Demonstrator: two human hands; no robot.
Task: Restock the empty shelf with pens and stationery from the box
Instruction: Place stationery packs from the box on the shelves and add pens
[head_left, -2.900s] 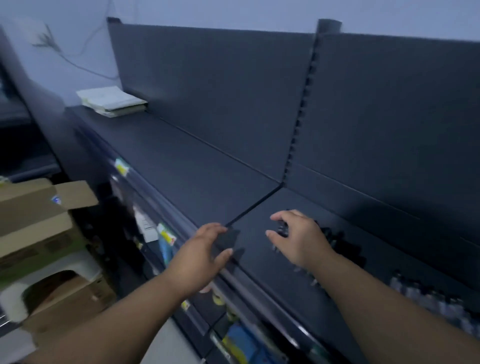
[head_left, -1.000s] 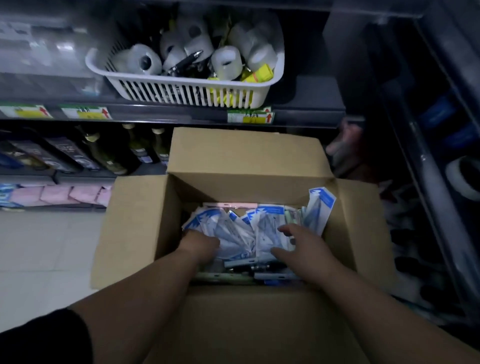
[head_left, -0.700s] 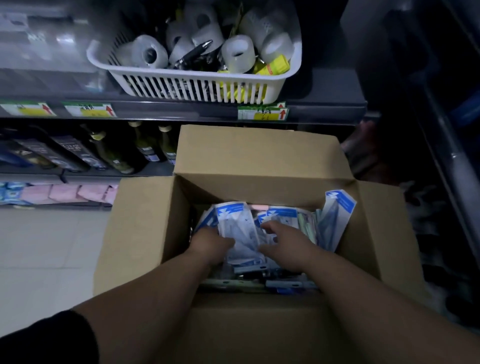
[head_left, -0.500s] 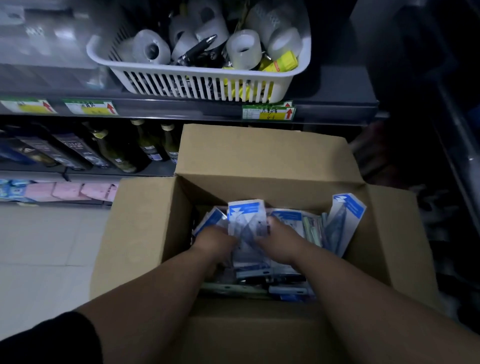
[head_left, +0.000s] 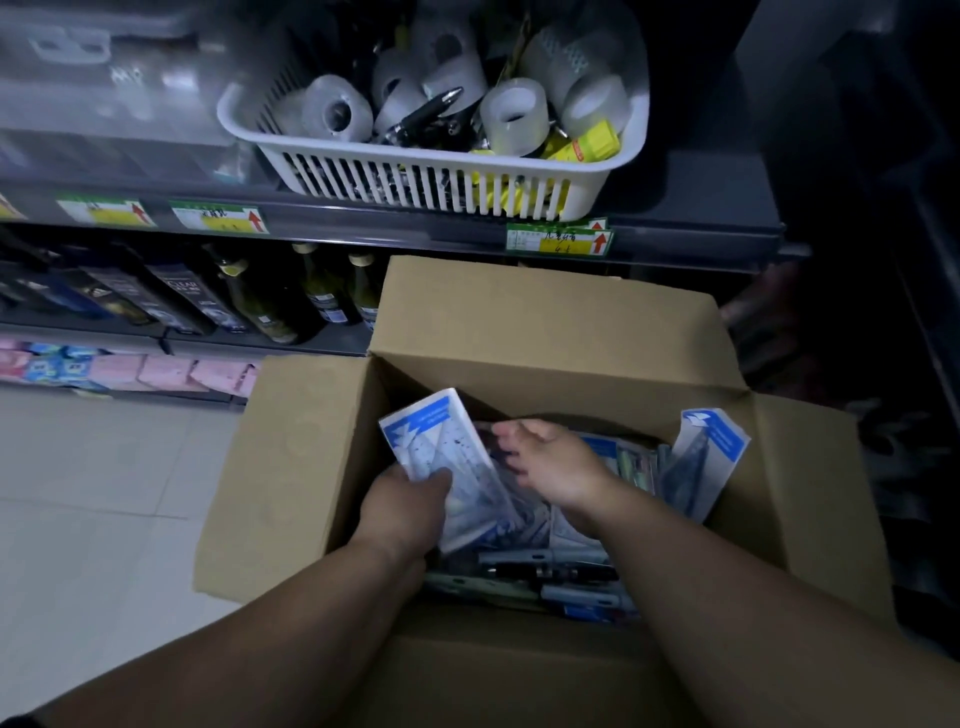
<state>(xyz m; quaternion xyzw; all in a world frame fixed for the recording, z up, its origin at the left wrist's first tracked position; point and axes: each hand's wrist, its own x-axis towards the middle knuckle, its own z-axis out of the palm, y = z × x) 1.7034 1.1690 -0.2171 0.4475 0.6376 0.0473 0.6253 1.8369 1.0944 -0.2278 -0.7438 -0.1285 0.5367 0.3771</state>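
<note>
Cardboard box stood open below you, its flaps folded outward, and both your hands were down inside it. Your left hand gripped a stack of blue-and-white packets near its lower end, thumb pressed across the front and fingers curled out of sight behind, so the stack tilted up and to the left above the rest of the contents. Your right hand sat just beside that stack, fingers bent and slightly spread, tips by the stack's right edge; you cannot tell whether they gripped anything. A lone packet leaned against the box's right wall. Pens lay across the near side of the box. Beyond it, a white basket of tape rolls sat on a dark shelf, with bottles on the level below.
</note>
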